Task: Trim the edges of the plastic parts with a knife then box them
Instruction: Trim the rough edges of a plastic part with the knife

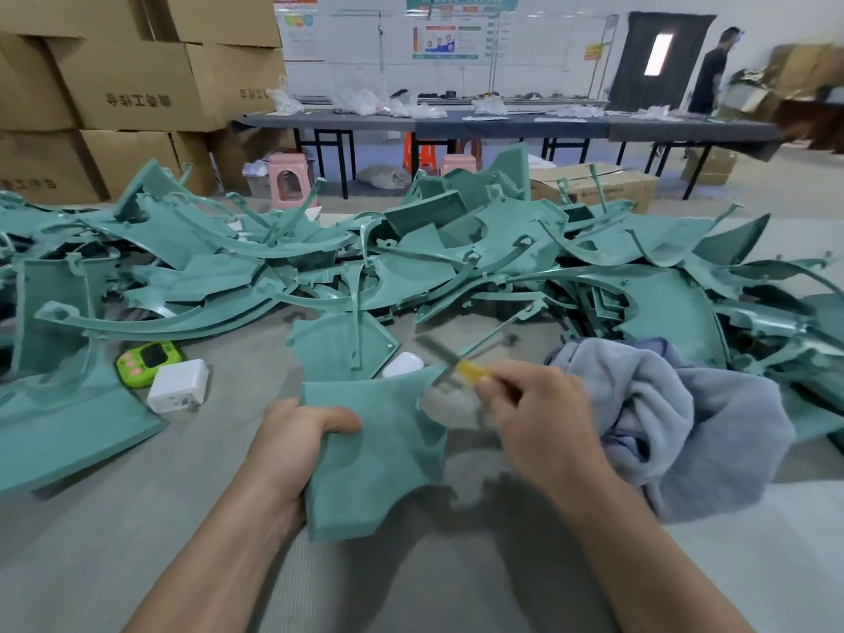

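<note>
My left hand point(297, 443) grips the left edge of a flat teal plastic part point(381, 454), thumb on top, holding it just above the grey table point(137, 518). My right hand point(536, 415) pinches a yellow-handled knife point(466, 368), blurred by motion, whose blade meets the part's upper right corner. A big heap of teal plastic parts point(456, 267) stretches across the table behind. No box for the parts lies near my hands.
A grey-blue cloth point(676, 422) lies bunched at the right. A green timer point(146, 362), a white charger point(179, 391) and a small white case point(403, 364) sit left of centre. Cardboard boxes point(137, 84) are stacked at the far left; a person point(710, 70) stands far right.
</note>
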`<act>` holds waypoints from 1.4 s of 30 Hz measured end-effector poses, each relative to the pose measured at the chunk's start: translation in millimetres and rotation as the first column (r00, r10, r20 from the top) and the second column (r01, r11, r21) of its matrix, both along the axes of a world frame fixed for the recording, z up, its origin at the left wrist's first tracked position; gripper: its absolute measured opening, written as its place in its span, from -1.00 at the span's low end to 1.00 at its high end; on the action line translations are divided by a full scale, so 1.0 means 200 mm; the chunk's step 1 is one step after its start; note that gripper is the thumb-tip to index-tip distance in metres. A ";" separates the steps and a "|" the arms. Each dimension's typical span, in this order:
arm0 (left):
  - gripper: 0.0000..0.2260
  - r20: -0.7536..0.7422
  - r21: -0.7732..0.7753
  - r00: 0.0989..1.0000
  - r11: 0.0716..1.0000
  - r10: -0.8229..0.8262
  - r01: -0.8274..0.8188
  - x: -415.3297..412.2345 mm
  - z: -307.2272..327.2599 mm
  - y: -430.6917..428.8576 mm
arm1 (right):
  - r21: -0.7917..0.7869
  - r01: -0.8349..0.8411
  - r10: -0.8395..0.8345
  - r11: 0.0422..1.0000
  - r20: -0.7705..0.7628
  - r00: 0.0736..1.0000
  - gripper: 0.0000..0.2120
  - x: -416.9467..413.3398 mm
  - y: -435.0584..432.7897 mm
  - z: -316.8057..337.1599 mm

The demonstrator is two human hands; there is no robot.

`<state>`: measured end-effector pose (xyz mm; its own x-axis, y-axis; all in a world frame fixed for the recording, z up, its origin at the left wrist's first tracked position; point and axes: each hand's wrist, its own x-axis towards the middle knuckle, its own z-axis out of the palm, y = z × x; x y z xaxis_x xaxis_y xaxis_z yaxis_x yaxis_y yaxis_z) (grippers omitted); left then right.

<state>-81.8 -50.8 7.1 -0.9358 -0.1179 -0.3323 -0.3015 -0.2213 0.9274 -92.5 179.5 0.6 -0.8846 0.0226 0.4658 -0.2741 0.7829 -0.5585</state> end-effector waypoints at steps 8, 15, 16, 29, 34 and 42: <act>-0.56 0.087 0.153 0.995 0.987 -0.055 0.041 0.00 0.02 -0.05 | -0.149 0.190 -0.194 0.970 -0.018 0.981 -0.72 -0.04 0.06 0.00; -0.57 0.089 0.193 0.991 0.978 -0.101 0.082 -0.01 0.00 -0.05 | -0.035 -0.084 0.088 0.996 0.123 0.989 -0.74 -0.04 0.00 -0.02; -0.57 0.088 0.194 0.990 0.977 -0.109 0.090 -0.01 0.00 -0.06 | -0.027 -0.004 0.006 1.000 0.093 0.996 -0.77 -0.05 0.02 -0.02; -0.71 0.109 0.202 0.974 0.964 -0.200 0.175 -0.04 0.00 -0.11 | -0.220 -0.113 0.149 0.969 0.156 0.976 -0.85 -0.02 0.05 0.00; -0.65 0.139 0.172 0.965 0.965 -0.222 0.198 -0.04 0.00 -0.13 | -0.134 -0.047 0.082 0.990 0.272 0.959 -0.77 -0.04 0.03 -0.01; -0.73 0.153 0.157 0.964 0.968 -0.219 0.196 -0.05 0.00 -0.15 | -0.258 -0.296 0.363 0.920 0.270 0.892 -0.82 -0.01 0.03 0.01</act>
